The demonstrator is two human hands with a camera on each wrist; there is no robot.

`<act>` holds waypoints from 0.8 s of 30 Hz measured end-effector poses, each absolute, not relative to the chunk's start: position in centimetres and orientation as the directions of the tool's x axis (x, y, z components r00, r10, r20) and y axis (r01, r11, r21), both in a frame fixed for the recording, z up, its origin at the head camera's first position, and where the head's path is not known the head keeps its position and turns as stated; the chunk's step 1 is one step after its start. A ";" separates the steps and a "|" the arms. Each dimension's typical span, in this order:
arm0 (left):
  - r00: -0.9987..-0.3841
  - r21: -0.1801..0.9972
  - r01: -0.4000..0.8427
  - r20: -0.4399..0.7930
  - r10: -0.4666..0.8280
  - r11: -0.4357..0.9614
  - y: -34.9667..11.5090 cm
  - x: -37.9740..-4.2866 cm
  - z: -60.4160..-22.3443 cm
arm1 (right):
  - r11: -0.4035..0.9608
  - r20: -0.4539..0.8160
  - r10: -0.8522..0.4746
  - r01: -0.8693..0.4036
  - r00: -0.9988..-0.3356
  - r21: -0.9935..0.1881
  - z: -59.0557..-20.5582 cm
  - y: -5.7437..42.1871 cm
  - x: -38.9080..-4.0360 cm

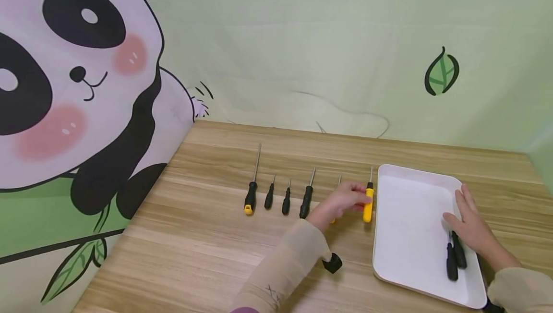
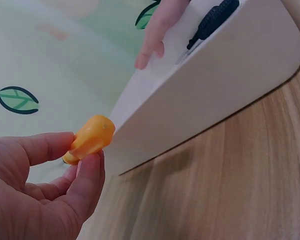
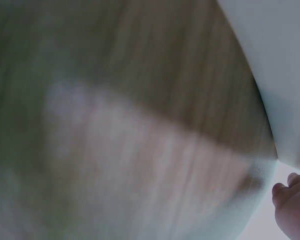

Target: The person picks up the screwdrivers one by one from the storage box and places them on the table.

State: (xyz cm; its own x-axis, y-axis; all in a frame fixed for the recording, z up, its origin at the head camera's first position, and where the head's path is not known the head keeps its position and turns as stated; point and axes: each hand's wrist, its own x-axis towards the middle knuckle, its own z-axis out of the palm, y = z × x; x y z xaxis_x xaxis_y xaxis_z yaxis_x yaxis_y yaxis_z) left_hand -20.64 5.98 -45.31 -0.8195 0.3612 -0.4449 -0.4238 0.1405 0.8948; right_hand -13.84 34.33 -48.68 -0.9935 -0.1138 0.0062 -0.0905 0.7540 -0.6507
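My left hand (image 1: 345,200) pinches a yellow-handled screwdriver (image 1: 368,210) between thumb and fingers, just left of the white tray (image 1: 410,236). Its shaft points toward the wall; in the left wrist view the butt of the yellow handle (image 2: 97,135) faces the camera. On the tray's right rim rests my right hand (image 1: 473,226), fingers extended and thumb over the inside. Below that thumb, two black-handled screwdrivers (image 1: 451,264) lie side by side in the tray. Another screwdriver (image 1: 340,178) is mostly hidden behind the left hand.
Left of the hands, a row of screwdrivers lies on the wooden table (image 1: 194,236): a long black-and-yellow one (image 1: 250,197), two small black ones (image 1: 286,202) and a larger black one (image 1: 306,200). A wall with a printed panda (image 1: 108,78) borders the table.
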 end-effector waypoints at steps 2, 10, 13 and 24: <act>-0.818 0.891 -0.433 -0.451 0.358 0.133 6.1 -20.7 -45.6 | 0.756 0.007 -0.111 -0.089 -0.994 -0.649 -48.7 34.3 -13.9; -0.823 0.880 -0.459 -0.472 0.316 0.120 6.8 -20.9 -46.7 | 0.756 0.001 -0.106 -0.081 -0.994 -0.649 -48.6 34.4 -13.9; -0.833 0.879 -0.459 -0.477 0.281 0.130 7.2 -20.8 -47.0 | 0.758 -0.002 -0.105 -0.079 -0.995 -0.647 -48.7 34.3 -13.8; -0.861 0.875 -0.433 -0.472 0.191 0.215 7.8 -20.4 -47.4 | 0.758 0.016 -0.107 -0.092 -0.994 -0.645 -48.7 34.4 -13.8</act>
State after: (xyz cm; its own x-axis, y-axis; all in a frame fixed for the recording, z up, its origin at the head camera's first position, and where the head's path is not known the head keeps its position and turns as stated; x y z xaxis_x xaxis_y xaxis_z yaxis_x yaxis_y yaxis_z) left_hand -20.44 7.79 -47.40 -0.8605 0.1907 -0.4724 -0.4329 0.2152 0.8754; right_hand -13.83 34.36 -48.66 -0.9941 -0.1069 0.0161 -0.0920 0.7583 -0.6453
